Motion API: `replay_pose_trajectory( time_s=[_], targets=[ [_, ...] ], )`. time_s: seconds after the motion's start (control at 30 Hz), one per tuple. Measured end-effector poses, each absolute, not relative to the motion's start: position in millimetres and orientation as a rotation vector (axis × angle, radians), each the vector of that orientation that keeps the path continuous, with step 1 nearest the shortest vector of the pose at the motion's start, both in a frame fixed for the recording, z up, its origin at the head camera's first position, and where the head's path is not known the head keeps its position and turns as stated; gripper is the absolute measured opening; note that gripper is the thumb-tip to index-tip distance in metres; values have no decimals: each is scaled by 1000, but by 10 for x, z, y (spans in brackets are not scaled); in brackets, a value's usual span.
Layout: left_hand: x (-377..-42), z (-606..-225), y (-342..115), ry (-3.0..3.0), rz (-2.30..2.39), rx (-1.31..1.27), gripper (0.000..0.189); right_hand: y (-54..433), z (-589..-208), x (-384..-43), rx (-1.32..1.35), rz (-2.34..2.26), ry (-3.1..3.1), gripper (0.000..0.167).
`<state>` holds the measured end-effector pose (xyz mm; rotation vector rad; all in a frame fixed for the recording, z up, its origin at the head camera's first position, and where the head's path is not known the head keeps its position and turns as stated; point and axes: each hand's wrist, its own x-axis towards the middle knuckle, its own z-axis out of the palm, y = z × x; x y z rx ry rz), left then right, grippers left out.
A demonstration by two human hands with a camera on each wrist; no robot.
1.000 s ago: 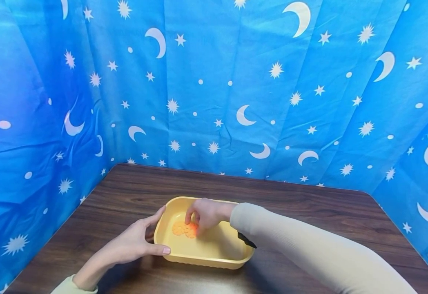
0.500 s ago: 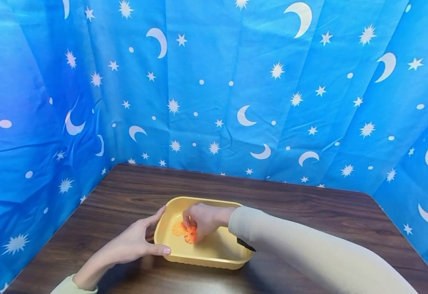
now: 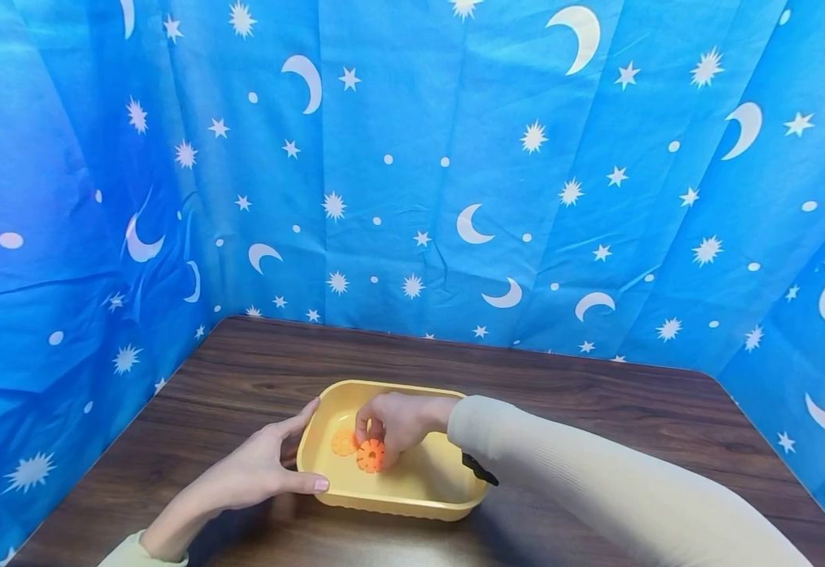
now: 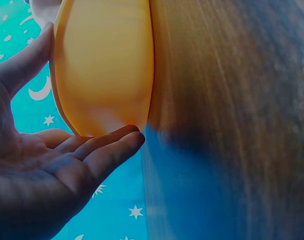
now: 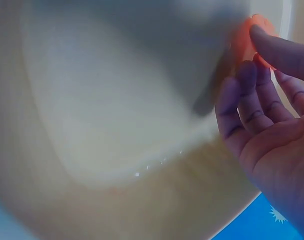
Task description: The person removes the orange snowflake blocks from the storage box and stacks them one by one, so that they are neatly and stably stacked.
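Observation:
A yellow plastic basin (image 3: 419, 488) with rounded corners sits on the table. My left hand (image 3: 260, 465) steadies its left end, thumb on the near rim and fingers reaching to the far rim. In the left wrist view those fingers (image 4: 111, 150) lie fairly straight against the basin's outside. Inside the basin, my right hand (image 3: 401, 421) pinches an orange slotted disc (image 3: 371, 456), a flat round piece with a hole in its middle. The right wrist view shows the thumb (image 5: 282, 52) against this disc. A paler orange disc (image 3: 343, 442) lies on the basin floor just left of it.
The dark wood-grain table (image 3: 582, 409) extends around the basin on all sides. Behind it and at both sides hangs a blue cloth (image 3: 412, 197) printed with white moons and stars. My right sleeve (image 3: 561, 449) crosses over the basin's right end.
The orange disc in my right hand has tilted up from lying flat, its round face now showing beside the fingers. The right hand has shifted slightly; left hand and basin stay put.

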<state>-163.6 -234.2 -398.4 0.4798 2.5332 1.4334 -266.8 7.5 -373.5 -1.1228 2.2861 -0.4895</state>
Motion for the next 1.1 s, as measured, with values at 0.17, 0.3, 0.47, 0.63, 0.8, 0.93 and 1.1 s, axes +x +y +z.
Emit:
replay_pose_trajectory(
  time_s=[0.17,0.3,0.47,0.63,0.8,0.93,1.1],
  targets=[
    [-1638,-3987,-2341,2525,1436,478,115,108,-3734,-2675,-1081,-475,2283,46],
    [-1641,-3990,-2346,2519,1440,480,114,120,-3739,-2680,-1077,-469,2292,47],
    [-1634,-3988,-2345,2515,1444,483,114,123,-3731,-2686,-1104,-462,2292,43],
    [-1634,-3989,-2342,2513,1448,483,114,137,-3710,-2690,-1128,-482,2298,43],
    [-1639,-3990,-2337,2516,1440,479,115,173,-3685,-2694,-1157,-550,2282,42],
    [-1639,-3990,-2334,2524,1430,476,114,205,-3653,-2677,-1220,-605,2262,39],
    [-1635,-3993,-2331,2528,1424,474,115,268,-3611,-2619,-1228,-729,2242,40]
  ],
)
